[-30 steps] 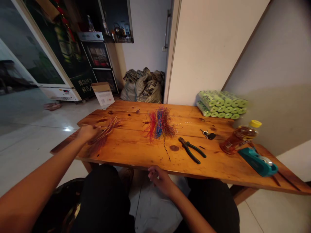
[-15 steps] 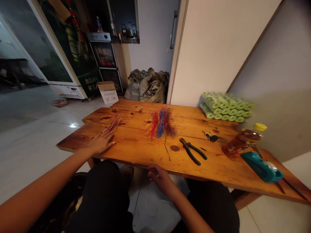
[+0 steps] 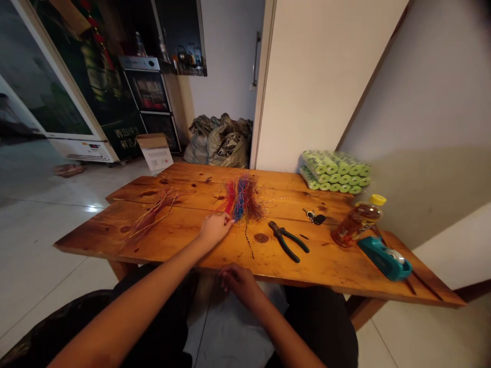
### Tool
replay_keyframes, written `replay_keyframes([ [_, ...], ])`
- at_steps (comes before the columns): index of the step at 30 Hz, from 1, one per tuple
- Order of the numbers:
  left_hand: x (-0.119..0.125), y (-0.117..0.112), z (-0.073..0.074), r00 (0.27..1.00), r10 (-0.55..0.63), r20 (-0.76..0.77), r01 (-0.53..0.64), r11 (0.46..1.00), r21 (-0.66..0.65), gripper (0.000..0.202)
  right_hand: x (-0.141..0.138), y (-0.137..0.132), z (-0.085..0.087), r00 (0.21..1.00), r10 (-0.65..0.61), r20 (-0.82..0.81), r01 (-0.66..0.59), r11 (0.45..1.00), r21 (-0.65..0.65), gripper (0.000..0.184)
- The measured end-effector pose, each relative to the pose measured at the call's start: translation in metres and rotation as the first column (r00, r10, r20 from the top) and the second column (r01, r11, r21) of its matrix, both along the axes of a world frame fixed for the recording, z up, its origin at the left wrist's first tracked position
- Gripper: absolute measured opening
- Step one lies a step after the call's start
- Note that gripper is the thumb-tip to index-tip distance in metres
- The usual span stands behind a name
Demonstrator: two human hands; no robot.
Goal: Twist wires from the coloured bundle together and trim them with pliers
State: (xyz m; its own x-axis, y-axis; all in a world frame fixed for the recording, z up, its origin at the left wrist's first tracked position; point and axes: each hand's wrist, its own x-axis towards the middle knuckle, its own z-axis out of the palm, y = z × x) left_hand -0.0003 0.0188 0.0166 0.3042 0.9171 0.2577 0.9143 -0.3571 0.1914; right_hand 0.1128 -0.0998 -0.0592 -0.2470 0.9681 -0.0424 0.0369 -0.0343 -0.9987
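Now that the left hand (image 3: 215, 228) has reached the coloured strands (image 3: 240, 198) — finger grip unclear — work centres there, right hand (image 3: 240, 282) loose, fingers apart

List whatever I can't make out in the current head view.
All in the head view:
- Left hand: its own back hides whether the fingers grip the red strands.
- Right hand: curled fingers hide its palm.
- Black container: cut off by the bottom edge.
- Bottle: any label wording is too small to read.
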Motion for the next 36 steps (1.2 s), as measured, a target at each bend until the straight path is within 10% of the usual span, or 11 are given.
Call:
replay_keyframes([
  [10, 0.024, -0.001, -0.011, 0.998, -0.049, -0.026, 0.050, 0.998, 0.039, 0.027, 0.039, 0.019, 0.000, 0.973, -0.166, -0.160, 0.144, 0.980, -0.140, 0.040],
  [18, 0.033, -0.107, -0.030, 0.961, -0.184, 0.205, 0.183, 0.983, 0.025, 0.021, 0.061, 0.026, 0.021, 0.865, -0.305, -0.398, 0.112, 0.891, -0.440, 0.046],
  [26, 0.039, -0.179, -0.067, 0.871, -0.465, 0.159, 0.470, 0.883, 0.010, 0.012, 0.075, 0.023, 0.031, 0.668, -0.332, -0.666, 0.035, 0.908, -0.418, 0.031],
  [30, 0.032, -0.151, -0.056, 0.843, -0.460, 0.278, 0.473, 0.881, 0.023, 0.027, 0.083, 0.024, 0.034, 0.628, -0.318, -0.710, 0.038, 0.924, -0.381, 0.029],
  [36, 0.018, -0.025, -0.021, 0.891, 0.088, 0.446, -0.078, 0.996, -0.039, 0.024, 0.085, 0.023, 0.036, 0.649, -0.268, -0.712, -0.005, 0.934, -0.357, 0.028],
])
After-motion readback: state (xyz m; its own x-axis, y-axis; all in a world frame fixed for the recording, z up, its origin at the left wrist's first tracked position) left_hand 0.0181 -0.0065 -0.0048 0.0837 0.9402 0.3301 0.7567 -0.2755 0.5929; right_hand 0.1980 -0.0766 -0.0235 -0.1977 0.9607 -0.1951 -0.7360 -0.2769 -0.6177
